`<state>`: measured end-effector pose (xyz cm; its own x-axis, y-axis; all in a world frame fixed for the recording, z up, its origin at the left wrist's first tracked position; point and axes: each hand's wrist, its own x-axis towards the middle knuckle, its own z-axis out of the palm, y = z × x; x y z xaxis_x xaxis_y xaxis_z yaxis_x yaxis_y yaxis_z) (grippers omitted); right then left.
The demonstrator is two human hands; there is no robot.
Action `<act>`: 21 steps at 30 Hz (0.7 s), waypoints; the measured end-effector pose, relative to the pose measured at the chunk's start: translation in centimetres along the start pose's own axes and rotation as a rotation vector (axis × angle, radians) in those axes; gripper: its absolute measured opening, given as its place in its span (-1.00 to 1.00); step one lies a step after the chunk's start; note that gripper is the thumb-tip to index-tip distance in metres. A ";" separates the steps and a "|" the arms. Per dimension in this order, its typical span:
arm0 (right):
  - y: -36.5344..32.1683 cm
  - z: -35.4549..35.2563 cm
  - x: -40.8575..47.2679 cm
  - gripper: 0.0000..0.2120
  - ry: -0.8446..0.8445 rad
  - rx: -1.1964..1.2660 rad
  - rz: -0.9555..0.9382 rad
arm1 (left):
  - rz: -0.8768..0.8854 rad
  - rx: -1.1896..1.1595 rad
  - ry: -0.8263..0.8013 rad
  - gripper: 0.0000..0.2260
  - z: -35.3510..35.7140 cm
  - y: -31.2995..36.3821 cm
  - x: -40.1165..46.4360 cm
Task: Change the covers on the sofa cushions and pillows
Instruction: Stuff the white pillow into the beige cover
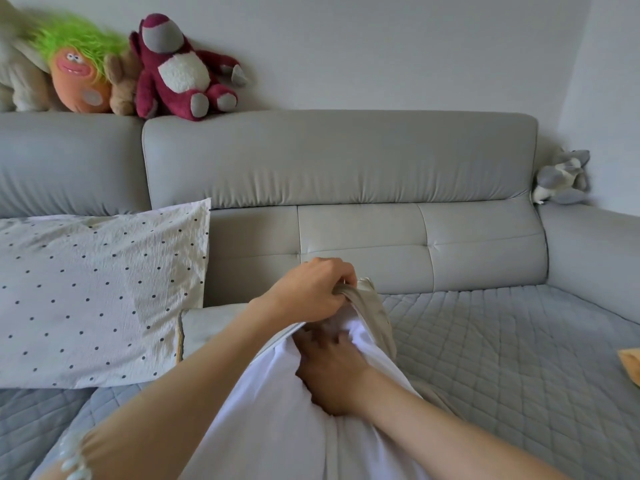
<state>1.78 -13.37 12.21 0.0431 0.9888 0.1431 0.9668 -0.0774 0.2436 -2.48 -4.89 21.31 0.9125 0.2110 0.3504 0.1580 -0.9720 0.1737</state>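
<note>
A white pillow insert (277, 410) lies across the sofa seat in front of me, its far end inside a beige-grey cover (372, 306). My left hand (311, 289) grips the cover's bunched open edge from above. My right hand (332, 372) presses into the white insert just below the opening, fingers curled into the fabric. A second grey cushion (207, 323) lies flat behind my left arm. A dotted white pillow (100, 292) leans against the sofa back at the left.
The grey sofa (339, 161) has a quilted grey seat pad (502, 358) stretching to the right. Plush toys (180, 71) sit on the backrest at upper left, and a grey plush (561, 178) sits in the right corner. Something orange (632, 363) shows at the right edge.
</note>
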 end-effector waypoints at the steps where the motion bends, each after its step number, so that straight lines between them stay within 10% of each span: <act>1: 0.3 -0.3 0.0 -0.42 -0.019 0.034 -0.003 | -0.015 0.001 -0.006 -0.82 0.0 -0.4 -0.1; 13: 3.0 2.1 -2.2 -0.29 -0.075 0.554 0.364 | -0.300 0.170 -0.334 -0.49 4.2 -6.0 -4.4; 19: 3.9 1.2 -0.8 -0.85 -0.067 0.820 0.489 | -0.346 0.274 -0.412 -0.63 6.5 -5.9 -4.4; 21: 4.3 1.7 0.3 -0.73 0.038 0.754 0.497 | -0.355 0.297 -0.318 -0.73 7.0 -5.6 -4.4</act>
<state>6.43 -13.14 11.67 0.5048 0.8576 0.0987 0.7478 -0.3773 -0.5463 -4.69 -1.09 12.34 0.8455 0.5337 0.0150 0.5337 -0.8441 -0.0520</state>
